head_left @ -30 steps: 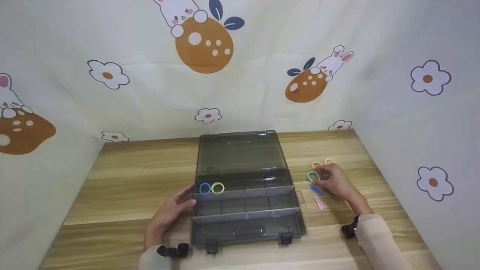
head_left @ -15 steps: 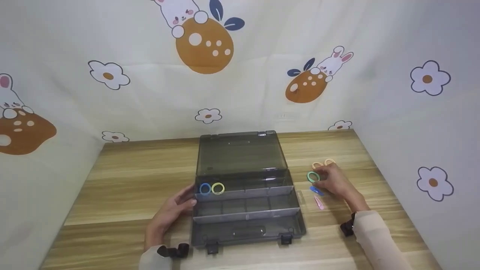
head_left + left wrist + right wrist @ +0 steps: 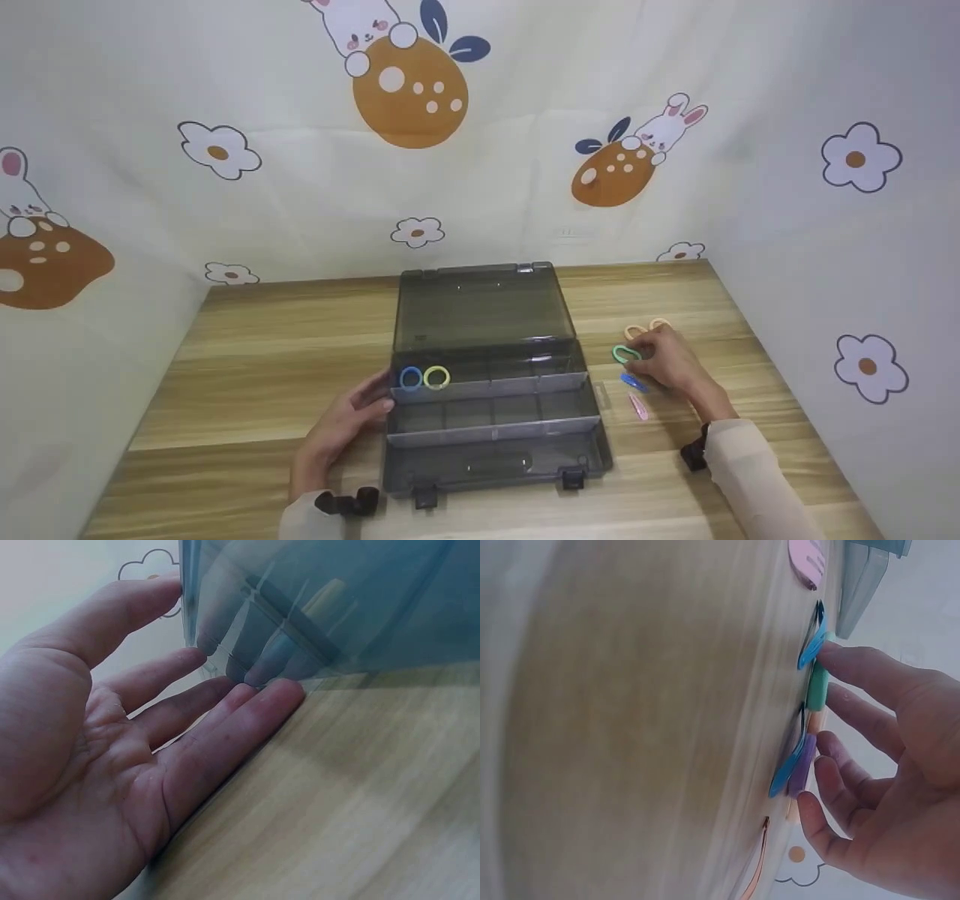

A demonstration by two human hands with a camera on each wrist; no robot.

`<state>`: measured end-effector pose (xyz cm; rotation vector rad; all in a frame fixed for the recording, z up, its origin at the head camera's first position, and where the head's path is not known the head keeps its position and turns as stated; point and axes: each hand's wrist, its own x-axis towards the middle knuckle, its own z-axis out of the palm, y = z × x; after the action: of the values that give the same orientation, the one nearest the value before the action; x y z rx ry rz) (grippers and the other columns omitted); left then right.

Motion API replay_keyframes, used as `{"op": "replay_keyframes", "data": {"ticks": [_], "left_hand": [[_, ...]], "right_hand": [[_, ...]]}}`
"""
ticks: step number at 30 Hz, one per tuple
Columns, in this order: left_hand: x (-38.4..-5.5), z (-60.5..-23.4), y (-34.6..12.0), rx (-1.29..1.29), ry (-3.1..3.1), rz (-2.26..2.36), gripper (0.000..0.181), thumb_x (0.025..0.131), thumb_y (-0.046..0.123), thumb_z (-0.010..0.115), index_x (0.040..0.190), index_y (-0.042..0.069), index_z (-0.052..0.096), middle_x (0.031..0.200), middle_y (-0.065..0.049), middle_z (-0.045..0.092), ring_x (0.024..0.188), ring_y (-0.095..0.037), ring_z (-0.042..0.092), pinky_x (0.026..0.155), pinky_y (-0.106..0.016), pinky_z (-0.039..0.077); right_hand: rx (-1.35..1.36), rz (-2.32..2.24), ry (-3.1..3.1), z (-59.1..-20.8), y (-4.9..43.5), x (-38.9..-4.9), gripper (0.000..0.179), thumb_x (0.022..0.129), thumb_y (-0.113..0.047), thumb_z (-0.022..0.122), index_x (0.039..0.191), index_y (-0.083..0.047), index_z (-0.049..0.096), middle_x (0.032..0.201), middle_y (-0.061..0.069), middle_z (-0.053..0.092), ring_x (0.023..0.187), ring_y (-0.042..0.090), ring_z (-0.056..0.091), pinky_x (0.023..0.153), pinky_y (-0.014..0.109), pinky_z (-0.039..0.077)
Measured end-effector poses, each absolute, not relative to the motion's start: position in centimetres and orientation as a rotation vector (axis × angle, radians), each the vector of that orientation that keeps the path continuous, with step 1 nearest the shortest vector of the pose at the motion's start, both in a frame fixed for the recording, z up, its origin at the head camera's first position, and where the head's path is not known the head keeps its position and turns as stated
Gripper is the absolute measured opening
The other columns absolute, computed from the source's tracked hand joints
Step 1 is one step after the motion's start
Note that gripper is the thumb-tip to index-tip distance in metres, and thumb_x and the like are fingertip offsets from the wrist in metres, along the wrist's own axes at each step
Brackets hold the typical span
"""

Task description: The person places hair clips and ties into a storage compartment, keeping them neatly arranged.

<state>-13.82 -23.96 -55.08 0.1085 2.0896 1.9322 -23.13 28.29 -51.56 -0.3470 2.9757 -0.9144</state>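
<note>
My right hand [image 3: 671,364] pinches a green hair tie [image 3: 615,355], squeezed out of round, on the table right of the box. In the right wrist view, thumb and forefinger are at the green hair tie [image 3: 817,686]; the other fingers curl loosely near a purple hair tie [image 3: 801,765]. A blue snap hair clip [image 3: 633,382] and a pink one [image 3: 638,406] lie just nearer. My left hand [image 3: 346,420] rests against the left side of a smoky clear divided box [image 3: 499,472], fingers extended, as the left wrist view shows at the box wall [image 3: 390,622].
The box's lid [image 3: 484,311] lies folded back. A blue hair tie [image 3: 401,379] and a yellow one [image 3: 426,377] sit in its back-left compartment. Two pale orange hair ties [image 3: 634,328] lie behind my right hand. The right wrist view adds another blue clip [image 3: 786,772] and an orange clip [image 3: 757,862].
The green hair tie goes from round to squeezed between my right thumb and finger. My left hand and the box stay where they were.
</note>
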Motion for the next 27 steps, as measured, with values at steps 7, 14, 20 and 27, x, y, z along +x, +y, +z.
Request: {"op": "replay_keyframes", "data": {"ticks": [7, 14, 20, 27], "left_hand": [[-13.84, -55.15, -23.98, 0.124, 2.092, 1.934, 0.07, 0.097, 0.015, 0.065, 0.156, 0.001, 0.03, 0.161, -0.021, 0.035, 0.151, -0.035, 0.03, 0.105, -0.012, 0.041], [-13.85, -55.28, -23.97, 0.119, 2.095, 1.936, 0.07, 0.096, 0.015, 0.065, 0.156, 0.001, 0.031, 0.16, -0.021, 0.036, 0.15, -0.036, 0.031, 0.102, -0.011, 0.043], [-13.9, -55.22, -23.91, 0.11, 2.078, 1.952, 0.071, 0.096, 0.014, 0.065, 0.156, 0.0, 0.03, 0.159, -0.024, 0.035, 0.148, -0.038, 0.033, 0.101, -0.018, 0.047], [-13.9, -55.42, -24.04, 0.126, 2.054, 1.97, 0.071, 0.096, 0.014, 0.064, 0.156, -0.001, 0.028, 0.159, -0.026, 0.034, 0.144, -0.041, 0.038, 0.098, -0.026, 0.052]], "right_hand": [[-0.347, -0.875, 2.991, -51.57, 27.95, -23.15, 0.017, 0.077, -0.013, 0.084, 0.092, -0.005, 0.079, 0.086, 0.01, 0.061, 0.08, 0.019, 0.048, 0.07, 0.03, 0.04], [-0.376, -0.888, 3.011, -51.73, 27.96, -23.32, 0.004, 0.077, -0.007, 0.079, 0.074, -0.008, 0.076, 0.071, 0.002, 0.062, 0.076, 0.014, 0.044, 0.068, 0.026, 0.037], [-0.367, -0.931, 3.016, -51.67, 27.88, -23.29, 0.008, 0.08, -0.009, 0.079, 0.073, -0.008, 0.076, 0.071, 0.002, 0.064, 0.075, 0.012, 0.045, 0.069, 0.026, 0.038], [-0.323, -0.967, 3.008, -51.3, 27.42, -23.09, 0.012, 0.085, -0.018, 0.079, 0.077, -0.009, 0.078, 0.077, 0.003, 0.064, 0.079, 0.015, 0.05, 0.074, 0.029, 0.042]]}}
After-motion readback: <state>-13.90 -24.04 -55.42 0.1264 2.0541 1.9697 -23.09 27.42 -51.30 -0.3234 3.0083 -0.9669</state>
